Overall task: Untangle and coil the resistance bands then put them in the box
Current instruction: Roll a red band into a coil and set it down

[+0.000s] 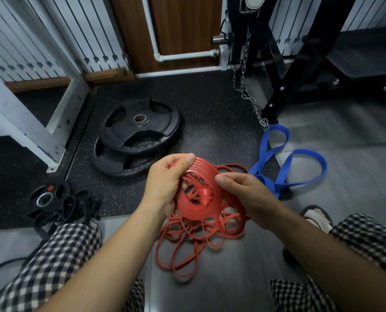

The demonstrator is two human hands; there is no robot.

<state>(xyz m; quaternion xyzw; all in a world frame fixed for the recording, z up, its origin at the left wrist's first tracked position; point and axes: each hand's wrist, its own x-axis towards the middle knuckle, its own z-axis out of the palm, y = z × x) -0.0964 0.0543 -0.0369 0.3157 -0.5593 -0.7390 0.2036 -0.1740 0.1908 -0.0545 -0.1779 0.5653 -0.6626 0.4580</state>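
Two hands held the red resistance band [201, 199] at the centre of the view, above the floor [356, 199] and between the knees. Our left hand [165, 188] gripped the coil at its nine-o'clock edge, with the thumb pressed over the stacked turns near twelve o'clock and the fingers curled behind. Our right hand [243, 194] pinched the outer turn at the three-o'clock edge between thumb and fingers. The uncoiled remainder hung from six o'clock as loose loops [187, 244] piled on the floor.

We judged the band light, soft and elastic, with a flat rubber strip that drags on skin rather than slipping. The turns would likely spring apart if released, so the hold belongs across the whole stack, thumb on top, while the free hand feeds one flat turn at a time. Twists in the strip should be laid flat before each wrap.

A blue band [300, 163] lay on the floor at two o'clock from the coil. Black bands [75, 210] lay tangled at nine o'clock. Stacked weight plates [138, 136] sat at eleven o'clock. The box was not in view.
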